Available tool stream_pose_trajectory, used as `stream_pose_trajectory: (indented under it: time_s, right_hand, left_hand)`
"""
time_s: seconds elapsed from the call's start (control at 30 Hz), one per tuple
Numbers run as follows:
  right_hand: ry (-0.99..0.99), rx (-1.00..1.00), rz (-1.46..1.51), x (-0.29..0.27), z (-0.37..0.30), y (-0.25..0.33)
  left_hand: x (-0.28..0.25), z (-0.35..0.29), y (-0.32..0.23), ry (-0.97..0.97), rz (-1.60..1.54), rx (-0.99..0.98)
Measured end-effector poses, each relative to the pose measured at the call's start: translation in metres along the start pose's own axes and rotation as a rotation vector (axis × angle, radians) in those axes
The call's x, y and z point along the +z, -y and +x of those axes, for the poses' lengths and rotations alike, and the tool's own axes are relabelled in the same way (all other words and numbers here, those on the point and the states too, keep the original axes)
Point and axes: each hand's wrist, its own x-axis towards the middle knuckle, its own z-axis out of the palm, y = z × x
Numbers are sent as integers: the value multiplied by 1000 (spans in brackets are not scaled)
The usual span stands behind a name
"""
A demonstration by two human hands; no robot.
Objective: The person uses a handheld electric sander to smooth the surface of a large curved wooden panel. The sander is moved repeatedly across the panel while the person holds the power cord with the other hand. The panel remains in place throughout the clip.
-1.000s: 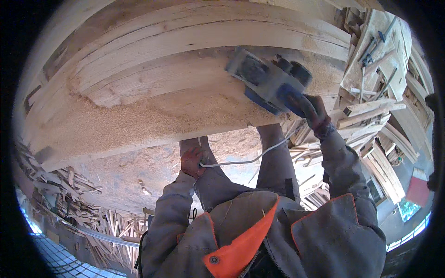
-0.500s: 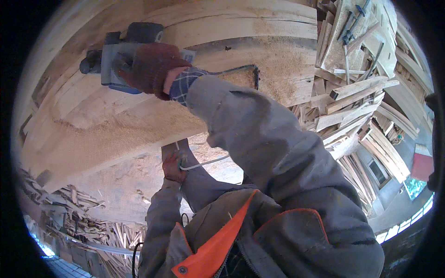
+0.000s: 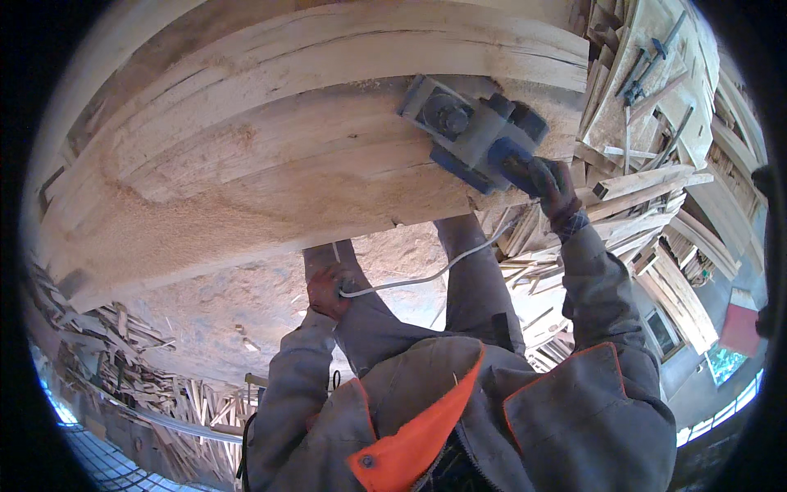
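Fingers of the right hand (image 3: pixel 556 195) wrap the handle of the power planer (image 3: pixel 471 129), which extends up-left from them across the board (image 3: pixel 320 176), upper right of centre. Left hand (image 3: pixel 329 292), lower centre, seemingly curls around the white cord (image 3: pixel 426 284); level pressure and a clear cord should serve best.

Left hand (image 3: pixel 329 289): dark reddish glove (image 3: pixel 326 303). Right hand (image 3: pixel 557 190): dark glove (image 3: pixel 563 201), bluish patterned cuff (image 3: pixel 572 221) just behind. Grey creased sleeves (image 3: pixel 602 283) behind both hands. Nearer torso than hands: grey jacket (image 3: pixel 566 410), orange-piped flaps (image 3: pixel 590 381), broad orange facing (image 3: pixel 430 418), dark round snap (image 3: pixel 367 462), zip (image 3: pixel 482 466). Between hands: grey trousers (image 3: pixel 475 275), dark patch (image 3: pixel 502 330) on right leg.
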Motion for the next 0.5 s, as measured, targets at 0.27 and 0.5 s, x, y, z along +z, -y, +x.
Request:
stream_pose_trajectory:
  time_s: [0.27,0.5]
  right_hand:
    - [120,-186,-237,100,95,96]
    - [108,-428,-432,141,147,153]
  left_hand:
    - [8,-11,5,58,97,-45]
    - [90,5,-98,10,159,-131]
